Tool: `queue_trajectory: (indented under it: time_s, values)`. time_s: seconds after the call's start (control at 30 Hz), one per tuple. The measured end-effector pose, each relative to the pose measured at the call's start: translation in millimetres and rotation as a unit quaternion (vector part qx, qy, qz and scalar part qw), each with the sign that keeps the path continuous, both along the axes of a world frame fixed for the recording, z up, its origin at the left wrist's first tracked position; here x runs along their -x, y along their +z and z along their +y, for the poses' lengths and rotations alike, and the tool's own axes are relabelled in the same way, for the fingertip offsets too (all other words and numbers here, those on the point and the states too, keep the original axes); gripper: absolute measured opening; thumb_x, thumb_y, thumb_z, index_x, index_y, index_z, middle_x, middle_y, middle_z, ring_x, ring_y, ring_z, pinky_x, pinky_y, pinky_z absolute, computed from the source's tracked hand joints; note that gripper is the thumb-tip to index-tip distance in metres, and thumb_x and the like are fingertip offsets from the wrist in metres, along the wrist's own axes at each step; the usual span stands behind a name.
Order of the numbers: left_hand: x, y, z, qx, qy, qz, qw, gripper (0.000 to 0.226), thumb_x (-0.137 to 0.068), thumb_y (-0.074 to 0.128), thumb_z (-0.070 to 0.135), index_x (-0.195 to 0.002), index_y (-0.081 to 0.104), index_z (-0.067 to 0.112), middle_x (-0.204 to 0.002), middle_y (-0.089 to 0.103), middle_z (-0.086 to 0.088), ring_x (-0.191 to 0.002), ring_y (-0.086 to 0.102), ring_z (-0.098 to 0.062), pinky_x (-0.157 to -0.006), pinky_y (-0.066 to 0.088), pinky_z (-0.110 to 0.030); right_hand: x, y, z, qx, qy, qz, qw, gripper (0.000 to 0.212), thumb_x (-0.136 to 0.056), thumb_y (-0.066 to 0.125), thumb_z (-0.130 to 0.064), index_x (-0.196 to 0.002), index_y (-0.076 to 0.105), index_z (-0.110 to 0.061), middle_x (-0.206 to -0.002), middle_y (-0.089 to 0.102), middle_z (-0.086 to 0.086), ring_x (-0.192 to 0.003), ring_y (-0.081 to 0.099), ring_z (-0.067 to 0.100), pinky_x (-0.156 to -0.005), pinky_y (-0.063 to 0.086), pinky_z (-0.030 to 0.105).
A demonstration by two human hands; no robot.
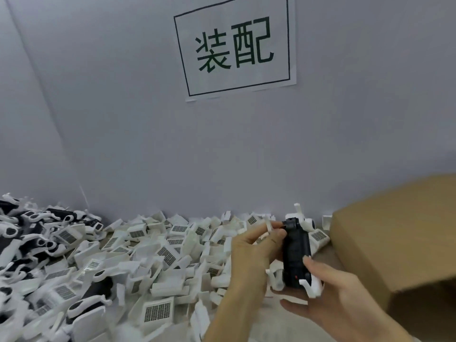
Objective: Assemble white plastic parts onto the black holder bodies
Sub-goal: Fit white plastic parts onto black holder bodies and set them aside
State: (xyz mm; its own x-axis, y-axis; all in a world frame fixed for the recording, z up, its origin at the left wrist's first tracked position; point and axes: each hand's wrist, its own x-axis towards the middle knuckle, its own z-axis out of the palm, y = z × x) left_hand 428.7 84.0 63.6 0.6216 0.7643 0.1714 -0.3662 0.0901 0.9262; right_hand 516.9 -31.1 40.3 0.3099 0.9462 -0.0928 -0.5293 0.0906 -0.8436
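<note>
Black holder body (296, 253) upright in front of me, above the heap of white parts (153, 257).

My right hand (328, 299) grips its lower end; my left hand (254, 245) pinches a small white clip (269, 227) at its top. Light, stiff plastic, probably slick: hold the body's flat sides.

Both hands hold black holder body (296, 253) upright above heap of white plastic parts (158, 255), cardboard box (399, 233) right

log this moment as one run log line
step: fitting white part | left hand: pinches white part | right hand: grips black holder body | not seated
</note>
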Motion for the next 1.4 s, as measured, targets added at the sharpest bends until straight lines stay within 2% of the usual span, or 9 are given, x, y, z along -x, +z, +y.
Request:
queue_trajectory:
  time_s: [0.27,0.47,0.57,0.67,0.8,1.0,1.13,1.27,1.4]
  values:
    - [0.4,-12.2,22.4,-0.115,0.006,0.233,0.966,0.016,-0.097,0.065,0.023,-0.087,0.078,0.019,-0.086,0.079,0.002,-0.091,0.074,-0.016,-0.083,0.06,-0.027,-11.4,-15.5,9.8,0.068,-0.173,-0.105,0.977,0.031,-0.092,0.063,-0.03,-0.12,0.067,-0.02,-0.113,0.072,0.009,-0.105,0.067,0.028,-0.08,0.057,0.044]
    - [-14.4,-15.2,6.6,-0.286,-0.009,0.284,0.915,0.047,-0.098,0.05,0.051,-0.068,0.066,0.02,-0.061,0.058,0.008,-0.056,0.054,-0.005,-0.062,0.046,-0.02,-6.9,-18.8,18.4,0.104,-0.213,-0.286,0.929,0.029,-0.103,0.051,-0.03,-0.132,0.049,-0.035,-0.12,0.064,-0.005,-0.108,0.062,0.015,-0.071,0.05,0.024]
    - [-19.6,-18.8,-1.0,-0.306,-0.045,0.265,0.913,0.036,-0.097,0.054,0.051,-0.082,0.072,0.023,-0.071,0.071,0.011,-0.068,0.066,-0.003,-0.071,0.054,-0.024,-4.6,-25.6,18.3,0.075,-0.24,-0.404,0.879,0.049,-0.099,0.055,-0.019,-0.145,0.04,-0.027,-0.131,0.056,0.0,-0.115,0.058,0.006,-0.086,0.052,0.019]
    - [-22.1,-20.3,-6.5,-0.244,-0.042,0.172,0.953,0.023,-0.097,0.061,0.042,-0.094,0.073,0.022,-0.086,0.077,0.004,-0.085,0.071,-0.008,-0.084,0.057,-0.034,-0.9,-27.8,16.6,0.082,-0.266,-0.519,0.809,0.08,-0.093,0.063,-0.021,-0.158,0.017,-0.028,-0.135,0.04,-0.005,-0.133,0.04,0.007,-0.112,0.04,0.034]
    - [-19.0,-18.3,-5.5,-0.044,-0.089,0.064,0.993,0.016,-0.101,0.058,0.032,-0.108,0.071,0.026,-0.101,0.078,0.002,-0.094,0.075,-0.013,-0.084,0.06,-0.038,2.2,-30.3,20.7,0.046,-0.3,-0.527,0.794,0.088,-0.086,0.076,-0.029,-0.155,0.023,-0.031,-0.135,0.043,-0.014,-0.131,0.043,0.002,-0.103,0.048,0.028]
    - [-15.5,-21.3,0.1,0.163,-0.063,0.019,0.984,0.026,-0.096,0.062,0.033,-0.116,0.066,0.017,-0.108,0.074,-0.013,-0.093,0.075,-0.033,-0.068,0.06,-0.042,4.6,-36.0,27.4,0.043,-0.341,-0.539,0.769,0.067,-0.077,0.084,-0.036,-0.123,0.039,-0.052,-0.115,0.048,-0.034,-0.113,0.047,-0.014,-0.085,0.044,0.008]
    - [-16.4,-25.5,1.9,0.181,-0.072,-0.001,0.981,0.033,-0.098,0.061,0.033,-0.12,0.067,0.01,-0.114,0.074,-0.017,-0.103,0.073,-0.035,-0.092,0.057,-0.056,6.5,-36.2,28.2,0.043,-0.321,-0.511,0.796,0.058,-0.07,0.087,-0.043,-0.109,0.046,-0.055,-0.108,0.059,-0.036,-0.106,0.051,-0.02,-0.078,0.042,0.0]
    - [-15.2,-28.9,3.3,0.155,-0.067,-0.022,0.986,0.019,-0.097,0.063,0.022,-0.111,0.072,0.012,-0.104,0.076,-0.015,-0.097,0.075,-0.028,-0.079,0.062,-0.043,9.2,-34.3,27.0,0.03,-0.285,-0.482,0.828,0.053,-0.061,0.08,-0.054,-0.109,0.058,-0.052,-0.097,0.07,-0.028,-0.089,0.067,-0.009,-0.071,0.05,0.007]
    - [-16.3,-31.4,0.6,0.136,-0.067,-0.014,0.988,0.015,-0.094,0.065,0.019,-0.104,0.075,0.014,-0.098,0.077,-0.011,-0.085,0.076,-0.018,-0.068,0.06,-0.032,10.9,-32.3,25.7,0.055,-0.295,-0.515,0.803,0.041,-0.063,0.077,-0.05,-0.1,0.066,-0.039,-0.081,0.073,-0.019,-0.074,0.069,-0.001,-0.063,0.051,0.013]
